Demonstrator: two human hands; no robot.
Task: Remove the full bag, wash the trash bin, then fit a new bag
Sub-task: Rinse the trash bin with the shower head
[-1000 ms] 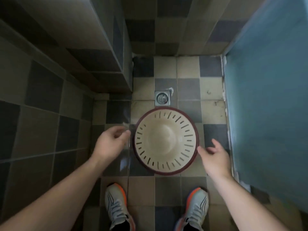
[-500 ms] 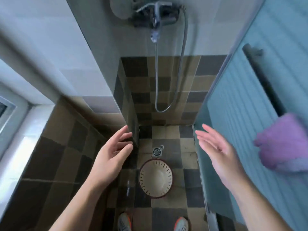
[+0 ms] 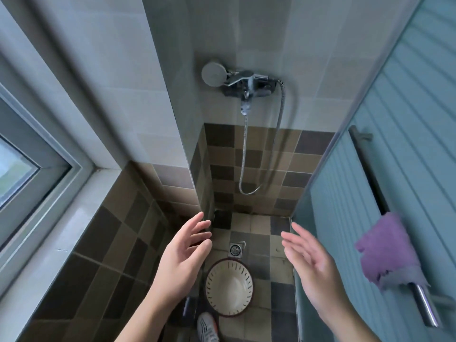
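The trash bin [image 3: 229, 287], cream inside with slits and a dark red rim, stands upright on the tiled shower floor between my arms, with no bag in it. My left hand [image 3: 183, 257] is raised well above the bin, fingers straight and apart, holding nothing. My right hand [image 3: 308, 262] is raised at the same height on the other side, palm facing inward, fingers loose and empty. On the wall ahead is the shower mixer tap [image 3: 244, 81] with its metal hose [image 3: 261, 154] hanging in a loop.
A floor drain [image 3: 236, 249] lies just beyond the bin. A tiled wall corner [image 3: 195, 169] juts out on the left beside a window [image 3: 22, 169]. On the right a glass door carries a bar handle [image 3: 375, 188] with a purple cloth [image 3: 387, 250]. One shoe [image 3: 207, 328] shows below.
My view has tilted up from the floor to the shower wall, so the bin looks smaller and lower. Both hands have left the bin's rim and risen, opening with straight fingers.
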